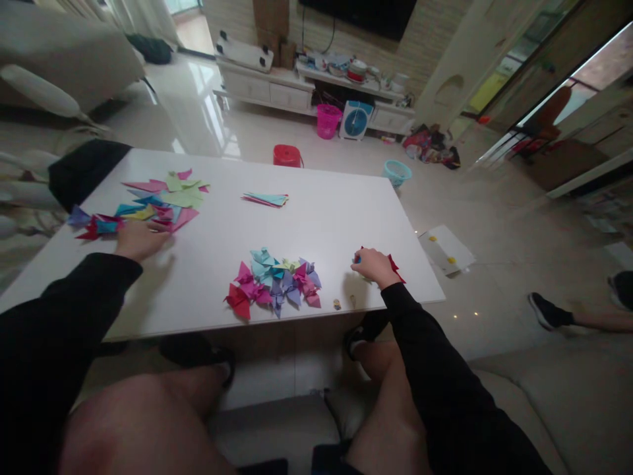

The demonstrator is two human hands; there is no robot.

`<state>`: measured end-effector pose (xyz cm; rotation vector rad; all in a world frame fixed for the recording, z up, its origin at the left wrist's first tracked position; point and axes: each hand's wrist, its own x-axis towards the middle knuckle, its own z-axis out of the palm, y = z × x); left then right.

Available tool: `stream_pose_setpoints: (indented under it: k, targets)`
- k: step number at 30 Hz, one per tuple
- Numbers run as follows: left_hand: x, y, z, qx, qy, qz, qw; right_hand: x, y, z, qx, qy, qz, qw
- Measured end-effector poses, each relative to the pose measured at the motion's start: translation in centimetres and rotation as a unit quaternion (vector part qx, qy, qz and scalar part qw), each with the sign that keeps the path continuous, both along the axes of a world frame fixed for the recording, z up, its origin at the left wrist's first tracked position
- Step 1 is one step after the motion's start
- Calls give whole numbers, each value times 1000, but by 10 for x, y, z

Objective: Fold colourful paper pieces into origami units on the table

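My left hand (142, 241) reaches to the near edge of a loose pile of folded paper pieces (185, 196) in pink, green, blue and yellow. Its fingers are bent and close together at the paper; what lies between them is hidden. My right hand (374, 265) is closed in a pinch above the table's right part, with a small blue thing (357, 259) at its fingertips. Red folded paper (395, 269) shows behind that hand, partly covered by it. Between my hands lies a cluster of folded paper cranes (277, 280) in red, pink, purple and light blue.
A thin stack of narrow folded papers (266, 199) lies farther back on the white table (321, 224). Near the front edge is a tiny figure-like item (337, 304). A dark bag (93, 171) touches the left end. A red stool (287, 156) and a blue basket (397, 173) stand beyond.
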<state>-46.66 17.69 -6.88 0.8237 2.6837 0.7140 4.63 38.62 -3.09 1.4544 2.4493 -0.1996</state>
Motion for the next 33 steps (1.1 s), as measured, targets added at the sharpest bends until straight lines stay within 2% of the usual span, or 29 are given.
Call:
stream_pose_setpoints:
  k: [1, 4, 7, 9, 12, 14, 16, 20, 26, 33]
  targets:
    - [21, 5, 10, -3, 16, -23, 1000, 0, -1, 1, 3, 7, 0, 1000]
    - [103, 18, 47, 71, 28, -153, 985, 2, 0, 5, 12, 21, -7, 1000]
    - [198, 21, 75, 181, -42, -284, 941, 6, 2, 8, 16, 30, -28, 999]
    - [253, 19, 79, 224, -91, -359, 901, 9, 3, 10, 21, 52, -36, 998]
    - [305, 15, 65, 209, -127, -469, 849, 13, -3, 14, 25, 130, 1, 991]
    - [318, 15, 50, 180, -101, -518, 830, 14, -13, 18, 25, 206, 56, 977]
    - [320, 18, 38, 157, -61, -551, 818, 13, -25, 24, 20, 278, 114, 953]
    - [314, 29, 31, 134, -3, -568, 812, 3, -46, 34, -17, 349, 200, 915]
    - [310, 45, 30, 136, -7, -588, 797, -12, -53, 35, -52, 326, 270, 904]
    - [300, 42, 34, 98, 23, -581, 807, -20, -58, 26, -61, 272, 301, 912]
